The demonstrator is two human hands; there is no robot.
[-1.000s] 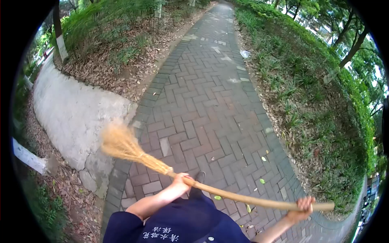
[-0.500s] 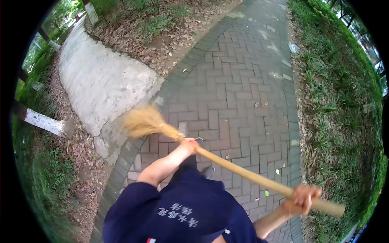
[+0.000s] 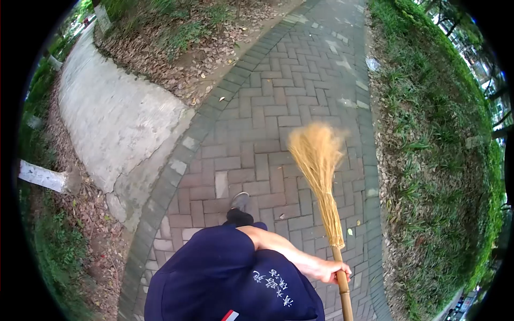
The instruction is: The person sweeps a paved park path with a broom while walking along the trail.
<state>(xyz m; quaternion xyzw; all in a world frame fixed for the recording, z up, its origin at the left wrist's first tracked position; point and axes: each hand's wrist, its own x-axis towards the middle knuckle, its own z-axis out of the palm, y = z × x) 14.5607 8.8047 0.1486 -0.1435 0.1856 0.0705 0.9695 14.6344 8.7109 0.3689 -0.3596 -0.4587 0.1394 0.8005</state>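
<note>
My left hand [image 3: 333,272] is wrapped round the wooden handle of a broom [image 3: 323,200], just below where the straw is bound to it. That arm reaches across the front of my dark blue top to the right. The straw head points forward over the brick path [image 3: 257,139], its tips smeared by motion. Whether the tips touch the bricks I cannot tell. Lower down, the handle runs out of the bottom of the view. My right hand is out of view. One shoe [image 3: 240,201] shows on the path left of the broom.
A pale concrete path [image 3: 118,115] branches off at the left. Fallen leaves [image 3: 182,80] cover the soil beside it, near a white-painted trunk [image 3: 44,176]. Along the right edge runs a grassy strip [image 3: 423,176], with a whitish scrap [image 3: 372,64] at its border. A small leaf [image 3: 349,231] lies on the bricks.
The broom head has swung from the left edge of the path to the right, and the handle has turned from slanting to nearly upright. My left hand moved right with it; my right hand left the view.
</note>
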